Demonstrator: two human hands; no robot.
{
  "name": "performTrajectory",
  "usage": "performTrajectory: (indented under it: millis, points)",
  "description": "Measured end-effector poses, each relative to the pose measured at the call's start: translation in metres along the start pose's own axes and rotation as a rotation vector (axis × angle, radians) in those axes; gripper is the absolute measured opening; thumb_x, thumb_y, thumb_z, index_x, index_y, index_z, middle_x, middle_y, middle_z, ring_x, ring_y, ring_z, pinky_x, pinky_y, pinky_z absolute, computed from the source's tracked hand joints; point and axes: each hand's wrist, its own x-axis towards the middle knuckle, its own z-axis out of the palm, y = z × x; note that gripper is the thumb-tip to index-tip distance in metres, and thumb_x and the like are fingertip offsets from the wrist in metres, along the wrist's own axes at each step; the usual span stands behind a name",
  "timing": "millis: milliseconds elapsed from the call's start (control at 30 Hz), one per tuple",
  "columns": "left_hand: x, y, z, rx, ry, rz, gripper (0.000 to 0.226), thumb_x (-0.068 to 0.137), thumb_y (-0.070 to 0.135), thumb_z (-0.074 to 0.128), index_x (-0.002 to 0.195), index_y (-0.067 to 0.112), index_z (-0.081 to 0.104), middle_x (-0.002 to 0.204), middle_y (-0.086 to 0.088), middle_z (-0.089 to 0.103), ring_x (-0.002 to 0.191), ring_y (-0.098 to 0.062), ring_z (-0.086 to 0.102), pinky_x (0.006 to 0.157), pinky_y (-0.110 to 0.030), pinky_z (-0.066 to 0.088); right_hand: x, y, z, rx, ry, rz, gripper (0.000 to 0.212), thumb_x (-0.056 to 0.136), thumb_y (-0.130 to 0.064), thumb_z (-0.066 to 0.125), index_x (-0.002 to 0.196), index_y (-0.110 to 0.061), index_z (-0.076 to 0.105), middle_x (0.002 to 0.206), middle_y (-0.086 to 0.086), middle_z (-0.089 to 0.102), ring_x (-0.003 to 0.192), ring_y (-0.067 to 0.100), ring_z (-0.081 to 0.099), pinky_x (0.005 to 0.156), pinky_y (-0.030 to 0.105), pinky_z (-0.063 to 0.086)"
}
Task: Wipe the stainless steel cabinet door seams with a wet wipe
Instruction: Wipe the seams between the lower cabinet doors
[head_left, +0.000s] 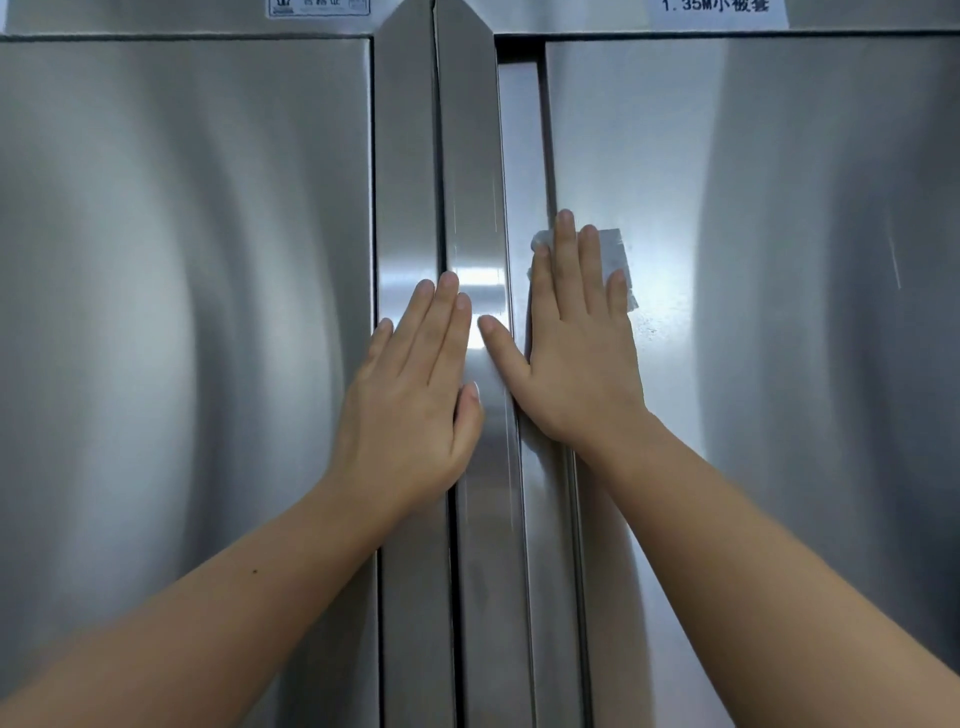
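While right hand (576, 358) presses wet wipe (615, 254) to steel door (779, 338), fingers (566, 249) straight | left hand (415, 400) flat on handle strip (405, 156)

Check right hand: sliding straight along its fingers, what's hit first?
The right hand on the wet wipe has bare right door ahead; first, probably, that door's top edge.

bright, even light. a hard white glare sits on the middle strip (480, 291), and soft pale reflections with dark bands lie on the left door (182, 260) and right door (779, 260). door edges bend near the frame borders; the top right label (717, 7) is a little blurred.
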Motion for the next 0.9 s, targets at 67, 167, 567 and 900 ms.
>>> performTrajectory:
  millis: [67,167,567,900]
  points:
    - [-0.002,0.001,0.0,0.005,-0.01,-0.006,0.06,0.086,0.023,0.031,0.141,0.0,0.031,0.15,-0.013,0.026,0.139,-0.023,0.02,0.109,-0.038,0.016,-0.009,0.0,0.001,0.012,0.003,0.001,0.078,0.091,-0.056,0.017,0.149,-0.008,0.001,0.156,0.005,-0.016,0.142,0.019,-0.018,0.112,0.034,-0.014]
    - [-0.006,0.002,0.0,0.012,-0.038,-0.015,0.061,0.086,0.025,0.03,0.142,0.001,0.028,0.152,-0.012,0.022,0.14,-0.022,0.016,0.11,-0.038,0.013,-0.022,-0.002,0.003,0.019,0.007,0.003,0.075,0.094,-0.055,0.018,0.149,-0.008,0.001,0.156,0.006,-0.015,0.143,0.02,-0.017,0.111,0.034,-0.015]
    - [-0.034,0.011,0.004,-0.013,-0.03,-0.016,0.061,0.086,0.025,0.035,0.143,0.002,0.027,0.151,-0.012,0.022,0.14,-0.021,0.016,0.111,-0.036,0.011,-0.066,-0.005,0.008,0.036,-0.027,0.019,0.075,0.092,-0.054,0.018,0.149,-0.009,0.002,0.153,0.001,-0.018,0.14,0.014,-0.021,0.109,0.028,-0.02]
    - [-0.063,0.022,0.006,-0.005,-0.026,-0.016,0.061,0.088,0.026,0.038,0.142,0.0,0.028,0.15,-0.011,0.018,0.14,-0.021,0.016,0.112,-0.036,0.013,-0.108,-0.009,0.017,0.051,-0.058,0.058,0.074,0.092,-0.054,0.016,0.149,-0.008,0.008,0.153,0.001,-0.014,0.143,0.018,-0.015,0.112,0.03,-0.018]
